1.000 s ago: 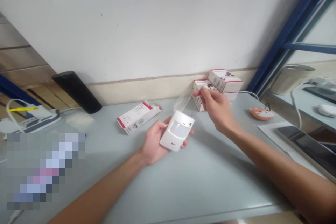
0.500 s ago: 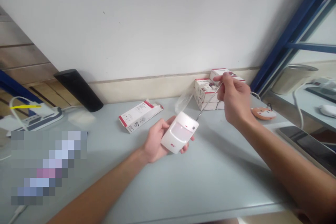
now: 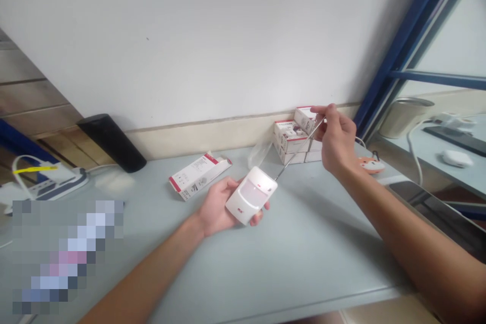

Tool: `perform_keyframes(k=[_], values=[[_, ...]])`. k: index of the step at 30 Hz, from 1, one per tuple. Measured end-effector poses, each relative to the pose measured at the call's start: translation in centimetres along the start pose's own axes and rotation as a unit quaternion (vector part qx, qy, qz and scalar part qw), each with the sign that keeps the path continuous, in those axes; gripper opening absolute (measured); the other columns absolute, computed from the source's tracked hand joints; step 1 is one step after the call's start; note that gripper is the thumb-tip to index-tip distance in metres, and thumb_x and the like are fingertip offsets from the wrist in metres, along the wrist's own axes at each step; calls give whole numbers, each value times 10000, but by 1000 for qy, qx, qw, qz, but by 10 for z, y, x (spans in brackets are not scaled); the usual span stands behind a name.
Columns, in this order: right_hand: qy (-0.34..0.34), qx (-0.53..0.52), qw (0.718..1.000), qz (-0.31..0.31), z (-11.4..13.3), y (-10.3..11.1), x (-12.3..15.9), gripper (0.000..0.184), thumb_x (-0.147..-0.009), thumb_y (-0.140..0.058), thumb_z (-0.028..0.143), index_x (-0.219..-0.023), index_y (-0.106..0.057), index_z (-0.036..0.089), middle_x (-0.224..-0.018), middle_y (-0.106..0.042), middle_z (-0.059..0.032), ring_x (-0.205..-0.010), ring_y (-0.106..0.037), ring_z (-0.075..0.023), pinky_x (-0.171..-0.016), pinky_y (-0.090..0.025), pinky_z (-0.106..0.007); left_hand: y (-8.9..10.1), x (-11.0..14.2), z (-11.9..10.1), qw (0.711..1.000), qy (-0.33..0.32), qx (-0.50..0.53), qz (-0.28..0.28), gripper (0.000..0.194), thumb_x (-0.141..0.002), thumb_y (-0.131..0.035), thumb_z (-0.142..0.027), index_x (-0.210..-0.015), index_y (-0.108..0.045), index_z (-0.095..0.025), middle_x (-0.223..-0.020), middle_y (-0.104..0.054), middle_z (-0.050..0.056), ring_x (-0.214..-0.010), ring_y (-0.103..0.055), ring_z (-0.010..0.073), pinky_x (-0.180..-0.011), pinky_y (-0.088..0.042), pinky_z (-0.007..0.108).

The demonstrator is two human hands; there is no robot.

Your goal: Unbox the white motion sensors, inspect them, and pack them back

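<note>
A white motion detector point(image 3: 250, 196) rests tilted in my left hand point(image 3: 220, 207), its fingers wrapped around the case from below. The detector's front faces up, with a pale curved window and small red marks. From its upper right corner a thin metal antenna rod point(image 3: 294, 156) runs up to the right. Its far end is pinched between the thumb and fingers of my right hand point(image 3: 339, 136). An opened white-and-red box point(image 3: 198, 174) lies flat on the table behind my left hand. Behind my right hand stand stacked detector boxes point(image 3: 290, 136), partly covered by it.
A clear plastic bag point(image 3: 260, 154) lies beside the boxes. At the right are an orange-and-white object point(image 3: 370, 164) and a dark-screened device point(image 3: 429, 212). A black cylinder point(image 3: 112, 143) and a power strip point(image 3: 61, 185) stand at left. The wall point(image 3: 205, 55) closes off the back.
The whole view has shifted slightly, so the detector and both hands appear a little further left. My grip on the detector and on the rod stays the same.
</note>
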State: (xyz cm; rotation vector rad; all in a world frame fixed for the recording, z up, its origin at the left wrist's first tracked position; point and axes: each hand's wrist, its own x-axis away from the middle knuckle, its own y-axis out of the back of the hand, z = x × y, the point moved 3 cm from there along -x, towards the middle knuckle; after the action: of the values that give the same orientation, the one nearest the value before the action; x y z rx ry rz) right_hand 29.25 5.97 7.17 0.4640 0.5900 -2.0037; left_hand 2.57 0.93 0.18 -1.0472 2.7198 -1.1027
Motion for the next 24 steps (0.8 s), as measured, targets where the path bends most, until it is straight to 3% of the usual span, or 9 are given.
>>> perform_keyframes(k=[5,12,17,24], values=[[-4,-13,1000,9,0,0,-1,537,-940,-555,739,-897,-725,231,-669,-415,25,-480,-278,-102,-456,-213,-302,3,0,-1,1000,15,15,10,443,-867,-487,-392,-1097,-705,-83,-965,-719,198,-691,-651,275,-729,-406,383],[-68,-44,996,34,-4,-2,-5,604,-860,-571,843,-742,-509,253,-586,-262,82,-462,-216,-101,-438,-211,-295,1,2,-4,999,19,23,23,436,-882,-488,-385,-1130,-700,-97,-975,-704,192,-668,-639,257,-696,-397,372],[-85,-41,995,17,-8,-1,-5,554,-830,-672,788,-798,-616,237,-536,-218,103,-462,-195,-103,-437,-221,-293,8,1,-1,1000,-1,7,24,452,-899,-477,-400,-1158,-690,-97,-995,-724,211,-712,-660,288,-734,-410,397],[-88,27,996,1,-11,4,-7,476,-833,-732,669,-883,-757,197,-617,-457,47,-487,-321,-84,-447,-236,-270,19,0,5,999,-14,36,32,413,-873,-505,-347,-1174,-674,-121,-1044,-741,229,-794,-686,323,-775,-410,417]])
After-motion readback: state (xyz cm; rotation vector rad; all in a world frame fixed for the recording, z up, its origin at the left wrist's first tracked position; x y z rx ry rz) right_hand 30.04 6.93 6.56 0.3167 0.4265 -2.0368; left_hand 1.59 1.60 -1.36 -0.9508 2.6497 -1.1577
